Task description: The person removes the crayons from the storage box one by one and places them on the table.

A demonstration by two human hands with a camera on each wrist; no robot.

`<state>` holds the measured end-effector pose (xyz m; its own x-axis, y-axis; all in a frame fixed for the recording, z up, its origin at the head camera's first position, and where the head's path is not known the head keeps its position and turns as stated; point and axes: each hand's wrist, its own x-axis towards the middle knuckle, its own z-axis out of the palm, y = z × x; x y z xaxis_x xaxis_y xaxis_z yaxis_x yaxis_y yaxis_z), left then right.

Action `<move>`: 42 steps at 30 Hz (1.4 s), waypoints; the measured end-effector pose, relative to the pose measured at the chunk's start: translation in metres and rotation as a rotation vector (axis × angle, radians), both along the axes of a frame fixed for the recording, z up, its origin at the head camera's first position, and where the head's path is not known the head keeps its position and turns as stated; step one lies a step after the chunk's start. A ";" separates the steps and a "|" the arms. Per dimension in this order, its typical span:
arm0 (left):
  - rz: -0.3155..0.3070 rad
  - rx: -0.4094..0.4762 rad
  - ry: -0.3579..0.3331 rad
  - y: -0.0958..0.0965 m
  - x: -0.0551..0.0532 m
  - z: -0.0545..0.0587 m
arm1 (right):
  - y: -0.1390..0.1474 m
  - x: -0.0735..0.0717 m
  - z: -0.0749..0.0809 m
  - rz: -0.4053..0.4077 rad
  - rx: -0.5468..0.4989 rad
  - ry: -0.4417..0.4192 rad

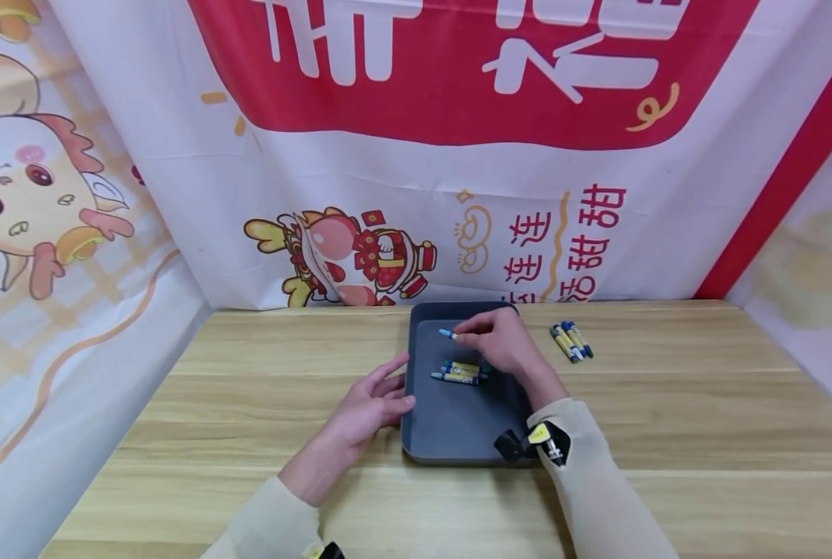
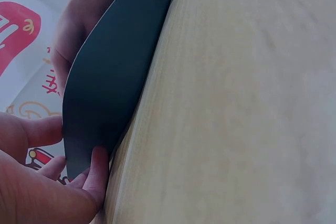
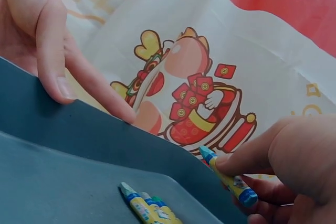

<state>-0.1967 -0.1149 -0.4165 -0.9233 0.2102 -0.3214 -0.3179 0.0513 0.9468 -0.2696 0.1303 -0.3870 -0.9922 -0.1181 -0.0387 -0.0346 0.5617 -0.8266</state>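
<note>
A blue-tipped crayon [image 3: 239, 188] in a yellow wrapper is pinched between the thumb and fingers of my right hand [image 1: 501, 341], above the far part of a dark grey tray [image 1: 451, 435]. Below it, several crayons [image 1: 461, 374] lie side by side on the tray floor, and the right wrist view shows their tips [image 3: 137, 203] close up. At the tray's left side, my left hand [image 1: 370, 402] rests its extended fingers against the rim and outer wall; the left wrist view shows the fingers touching that wall [image 2: 107, 77].
Several more crayons [image 1: 571, 341] lie grouped on the wooden table [image 1: 667, 404] to the right of the tray. A printed cloth [image 1: 346, 171] hangs behind the table's back edge, and another printed cloth [image 1: 95, 326] hangs along the left.
</note>
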 end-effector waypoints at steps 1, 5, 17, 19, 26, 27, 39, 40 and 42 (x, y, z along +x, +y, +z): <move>0.000 0.000 0.000 0.000 0.000 0.000 | 0.001 0.000 0.001 -0.002 -0.007 -0.004; -0.003 0.006 0.000 -0.001 0.000 0.000 | 0.004 0.002 0.004 -0.006 -0.041 -0.016; -0.007 0.005 0.005 -0.002 -0.001 -0.002 | 0.023 0.004 0.015 -0.052 -0.073 0.027; -0.006 0.006 0.007 -0.002 0.000 -0.002 | 0.027 0.005 0.015 -0.060 -0.076 0.027; -0.005 0.004 0.006 -0.001 0.000 -0.001 | 0.043 0.007 0.017 -0.086 -0.084 0.012; -0.006 0.005 0.005 -0.001 0.000 -0.001 | 0.044 0.007 0.018 -0.090 -0.089 0.012; -0.005 0.004 0.001 -0.001 0.000 -0.001 | 0.066 0.000 0.011 -0.147 -0.143 0.034; -0.006 0.004 0.000 -0.001 0.000 -0.001 | 0.068 0.000 0.011 -0.154 -0.147 0.030; -0.007 0.002 0.000 -0.002 0.000 -0.001 | 0.072 0.000 0.010 -0.167 -0.151 0.024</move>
